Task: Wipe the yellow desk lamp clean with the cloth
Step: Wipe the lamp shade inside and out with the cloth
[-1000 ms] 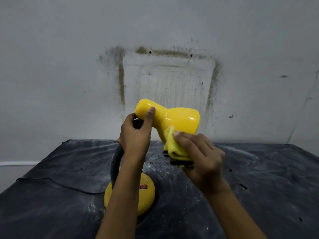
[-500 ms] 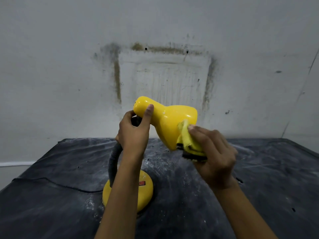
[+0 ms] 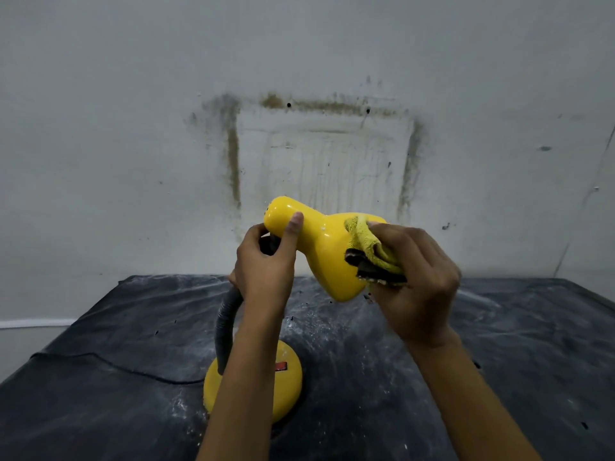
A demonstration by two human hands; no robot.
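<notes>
On the black table (image 3: 499,344), the yellow desk lamp (image 3: 319,254) is gripped at its neck by the left hand (image 3: 266,264). The cloth (image 3: 369,244), clutched in the right hand (image 3: 419,281), has been swept higher up the shade, so wiping is judged underway.

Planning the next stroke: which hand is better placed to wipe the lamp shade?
Right. The right hand holds the cloth against the lamp shade; the left hand grips the shade's narrow end, steadying it.
</notes>
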